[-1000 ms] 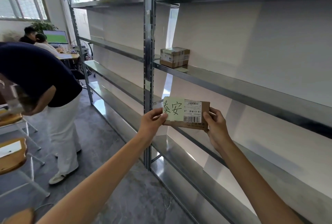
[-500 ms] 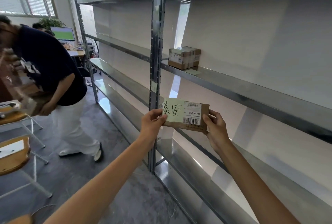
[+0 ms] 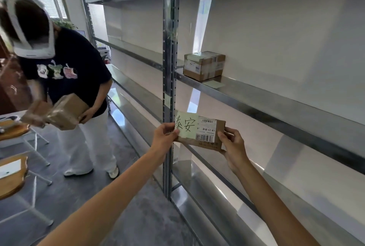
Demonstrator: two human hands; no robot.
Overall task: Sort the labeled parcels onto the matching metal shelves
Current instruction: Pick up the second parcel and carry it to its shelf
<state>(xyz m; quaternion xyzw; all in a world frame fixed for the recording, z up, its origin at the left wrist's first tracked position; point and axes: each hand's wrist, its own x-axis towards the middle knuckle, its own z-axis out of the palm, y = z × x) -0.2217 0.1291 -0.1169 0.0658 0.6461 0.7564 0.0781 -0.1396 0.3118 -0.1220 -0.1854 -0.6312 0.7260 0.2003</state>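
bystander's boxes (image 3: pixel 65 113): motion-blurred | held parcel (image 3: pixel 203 133): label print too small

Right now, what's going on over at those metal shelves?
A person holds a flat brown cardboard parcel with a pale green handwritten note up in front of the grey metal shelving, left hand pinching one end, right hand gripping the other. It is not yet on a shelf. One taped brown cardboard box already sits on the shelf above. To the left, a second person in a dark shirt is bent over, carrying more brown parcels.
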